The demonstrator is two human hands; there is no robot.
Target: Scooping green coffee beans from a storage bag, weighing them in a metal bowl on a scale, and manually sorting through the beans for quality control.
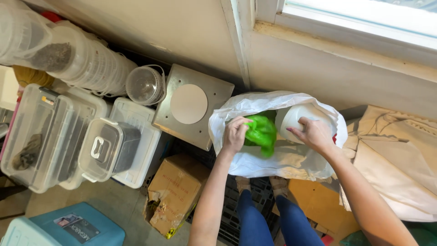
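Pinching a soft, light green bag point(261, 132) at frame centre inside the white sack point(273, 164), the left hand point(234, 135) closes on its bunched top; the right hand point(314, 132) grips a white roll point(293, 119).

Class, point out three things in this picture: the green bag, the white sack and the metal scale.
green bag point(262, 133), head view, middle of its crumpled plastic
white sack point(255, 104), head view, upper rim
metal scale point(189, 104), head view, round centre plate
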